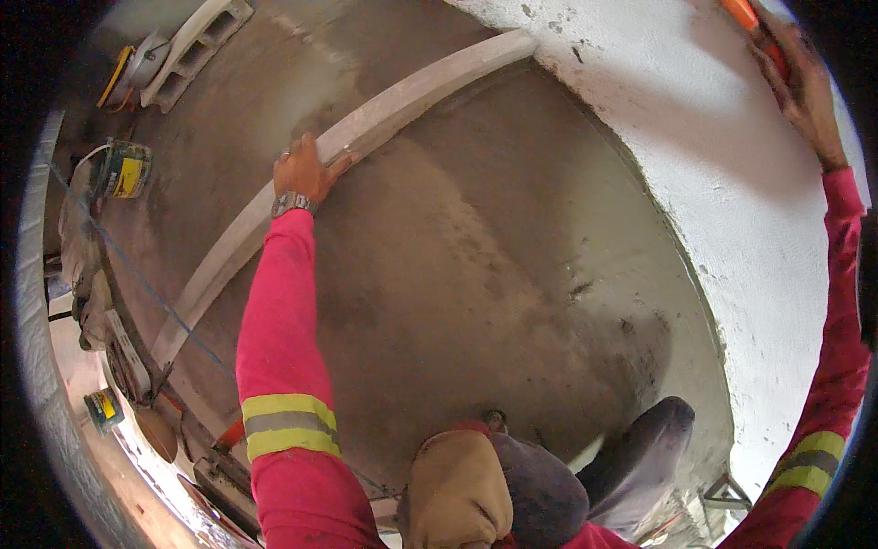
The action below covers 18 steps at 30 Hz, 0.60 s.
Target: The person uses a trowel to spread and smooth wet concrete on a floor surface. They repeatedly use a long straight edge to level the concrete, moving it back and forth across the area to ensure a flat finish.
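Observation:
A long pale grey straight bar (402, 105), bowed by the lens, lies against the grey mortar surface (439, 265). It runs from the lower left up to the edge of the white wall (695, 165). My left hand (306, 169) grips the bar near its middle, fingers over its far edge and thumb along the near side. Up at the far right, my right hand (800, 91) is closed around an orange tool (743, 13) beside the white wall. Most of that tool is hidden by the hand or cut off by the picture's rim, so its kind does not show.
A hollow concrete block (197, 50) and a white round container (146, 62) sit at the far left. Below them is a dark bucket (123, 169) with a yellow label. A blue cord (128, 261) crosses the left side, near a smaller labelled pot (103, 409). My knee (645, 448) is bent at the bottom right.

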Each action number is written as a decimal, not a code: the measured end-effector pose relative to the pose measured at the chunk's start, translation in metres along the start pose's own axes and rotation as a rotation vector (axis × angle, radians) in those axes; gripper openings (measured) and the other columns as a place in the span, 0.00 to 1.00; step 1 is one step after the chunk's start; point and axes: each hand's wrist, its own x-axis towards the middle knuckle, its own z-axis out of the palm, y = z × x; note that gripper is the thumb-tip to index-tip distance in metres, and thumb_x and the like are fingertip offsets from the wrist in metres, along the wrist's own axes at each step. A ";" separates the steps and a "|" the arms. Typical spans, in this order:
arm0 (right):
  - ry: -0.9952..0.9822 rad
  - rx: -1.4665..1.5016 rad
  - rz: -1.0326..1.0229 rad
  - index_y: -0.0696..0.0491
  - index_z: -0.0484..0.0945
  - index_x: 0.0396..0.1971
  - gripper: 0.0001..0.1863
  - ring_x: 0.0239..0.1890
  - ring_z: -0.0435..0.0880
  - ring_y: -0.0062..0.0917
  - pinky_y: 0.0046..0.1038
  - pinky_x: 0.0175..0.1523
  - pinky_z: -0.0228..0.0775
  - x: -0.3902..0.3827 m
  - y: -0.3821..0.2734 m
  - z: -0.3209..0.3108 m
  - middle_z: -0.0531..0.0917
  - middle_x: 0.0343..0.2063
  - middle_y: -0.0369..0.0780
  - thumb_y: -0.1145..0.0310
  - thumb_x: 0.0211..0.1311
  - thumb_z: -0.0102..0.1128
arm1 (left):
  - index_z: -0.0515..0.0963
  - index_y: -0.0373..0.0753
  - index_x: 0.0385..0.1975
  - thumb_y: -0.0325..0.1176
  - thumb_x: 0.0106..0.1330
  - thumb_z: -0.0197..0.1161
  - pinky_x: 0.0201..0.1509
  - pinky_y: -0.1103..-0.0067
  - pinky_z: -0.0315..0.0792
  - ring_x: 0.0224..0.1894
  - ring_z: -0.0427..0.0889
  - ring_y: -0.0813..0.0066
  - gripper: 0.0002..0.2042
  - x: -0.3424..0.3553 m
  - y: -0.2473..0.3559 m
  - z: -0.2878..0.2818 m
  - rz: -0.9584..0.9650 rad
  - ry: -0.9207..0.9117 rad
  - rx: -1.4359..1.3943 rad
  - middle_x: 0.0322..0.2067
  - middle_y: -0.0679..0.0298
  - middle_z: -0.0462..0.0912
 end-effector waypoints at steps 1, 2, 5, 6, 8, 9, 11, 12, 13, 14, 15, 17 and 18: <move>0.062 0.059 -0.060 0.49 0.69 0.51 0.23 0.24 0.74 0.31 0.26 0.32 0.63 0.019 -0.012 -0.004 0.74 0.23 0.41 0.62 0.53 0.55 | 0.70 0.36 0.44 0.70 0.46 0.55 0.48 0.64 0.69 0.45 0.77 0.54 0.40 -0.005 0.002 -0.002 -0.009 -0.058 0.001 0.42 0.50 0.76; 0.127 0.106 -0.123 0.50 0.75 0.46 0.22 0.12 0.72 0.30 0.26 0.21 0.62 0.030 -0.016 -0.010 0.74 0.12 0.39 0.57 0.49 0.58 | 0.70 0.36 0.43 0.70 0.46 0.56 0.49 0.64 0.68 0.45 0.77 0.54 0.39 -0.007 0.004 -0.008 -0.020 -0.106 -0.004 0.43 0.51 0.76; 0.118 0.114 -0.113 0.48 0.74 0.46 0.24 0.13 0.75 0.29 0.28 0.25 0.65 0.027 -0.008 -0.014 0.74 0.12 0.40 0.54 0.49 0.58 | 0.70 0.35 0.43 0.69 0.46 0.56 0.50 0.64 0.67 0.47 0.75 0.55 0.39 -0.016 0.015 -0.007 0.001 -0.069 -0.034 0.44 0.52 0.75; 0.017 0.082 0.005 0.48 0.73 0.49 0.24 0.21 0.73 0.30 0.30 0.33 0.62 0.025 -0.014 -0.024 0.76 0.19 0.40 0.57 0.51 0.56 | 0.70 0.35 0.43 0.69 0.46 0.56 0.50 0.64 0.67 0.47 0.75 0.55 0.39 -0.020 0.020 -0.007 0.014 -0.025 -0.044 0.45 0.52 0.75; -0.184 0.047 0.248 0.49 0.69 0.54 0.24 0.37 0.70 0.30 0.34 0.49 0.57 0.024 -0.040 -0.036 0.79 0.33 0.38 0.63 0.55 0.52 | 0.70 0.35 0.43 0.69 0.46 0.56 0.50 0.65 0.67 0.48 0.74 0.55 0.39 -0.028 0.021 -0.008 0.027 -0.051 -0.028 0.46 0.53 0.75; -0.147 0.073 0.213 0.49 0.68 0.55 0.25 0.36 0.68 0.30 0.33 0.50 0.56 0.022 -0.040 -0.037 0.78 0.32 0.38 0.62 0.55 0.51 | 0.70 0.35 0.44 0.69 0.46 0.56 0.50 0.65 0.67 0.48 0.74 0.56 0.39 -0.031 0.026 -0.010 0.036 -0.060 -0.028 0.46 0.53 0.74; -0.121 0.106 0.176 0.49 0.67 0.56 0.26 0.35 0.66 0.28 0.31 0.50 0.54 0.021 -0.038 -0.039 0.77 0.31 0.37 0.61 0.56 0.50 | 0.70 0.35 0.44 0.69 0.46 0.56 0.49 0.65 0.67 0.47 0.74 0.55 0.39 -0.038 0.034 -0.013 0.039 -0.034 -0.015 0.45 0.53 0.75; -0.130 0.115 0.175 0.49 0.66 0.57 0.26 0.34 0.65 0.28 0.31 0.50 0.54 0.021 -0.038 -0.040 0.77 0.31 0.37 0.61 0.56 0.50 | 0.70 0.35 0.45 0.69 0.46 0.56 0.48 0.65 0.67 0.47 0.74 0.55 0.39 -0.041 0.036 -0.015 0.040 -0.022 -0.006 0.44 0.54 0.75; -0.189 0.105 0.208 0.49 0.66 0.57 0.26 0.35 0.65 0.28 0.31 0.50 0.54 0.022 -0.036 -0.042 0.77 0.31 0.37 0.61 0.56 0.50 | 0.70 0.35 0.45 0.68 0.46 0.56 0.48 0.65 0.67 0.47 0.74 0.56 0.39 -0.044 0.038 -0.015 0.043 -0.039 -0.009 0.44 0.54 0.75; -0.247 0.096 0.240 0.49 0.66 0.57 0.26 0.35 0.66 0.28 0.31 0.50 0.54 0.022 -0.034 -0.042 0.77 0.31 0.38 0.61 0.57 0.50 | 0.70 0.35 0.45 0.68 0.47 0.56 0.48 0.65 0.67 0.47 0.74 0.56 0.39 -0.047 0.040 -0.013 0.046 -0.056 -0.011 0.44 0.54 0.75; -0.234 0.113 0.241 0.49 0.66 0.57 0.26 0.35 0.66 0.28 0.31 0.50 0.54 0.020 -0.033 -0.041 0.77 0.31 0.38 0.61 0.56 0.50 | 0.70 0.35 0.45 0.68 0.47 0.56 0.47 0.65 0.67 0.47 0.74 0.56 0.39 -0.050 0.043 -0.014 0.050 -0.076 -0.013 0.44 0.54 0.75; -0.207 0.148 0.243 0.49 0.66 0.57 0.26 0.35 0.66 0.28 0.31 0.50 0.55 0.018 -0.029 -0.034 0.77 0.32 0.38 0.61 0.56 0.50 | 0.70 0.35 0.46 0.68 0.46 0.57 0.48 0.65 0.67 0.47 0.73 0.56 0.39 -0.055 0.047 -0.018 0.061 -0.104 -0.017 0.44 0.54 0.75; -0.191 0.145 0.207 0.48 0.66 0.57 0.26 0.35 0.66 0.28 0.31 0.50 0.55 0.016 -0.024 -0.033 0.77 0.32 0.38 0.61 0.56 0.50 | 0.71 0.35 0.46 0.68 0.46 0.57 0.48 0.65 0.66 0.47 0.73 0.57 0.40 -0.058 0.051 -0.021 0.066 -0.111 -0.025 0.43 0.54 0.75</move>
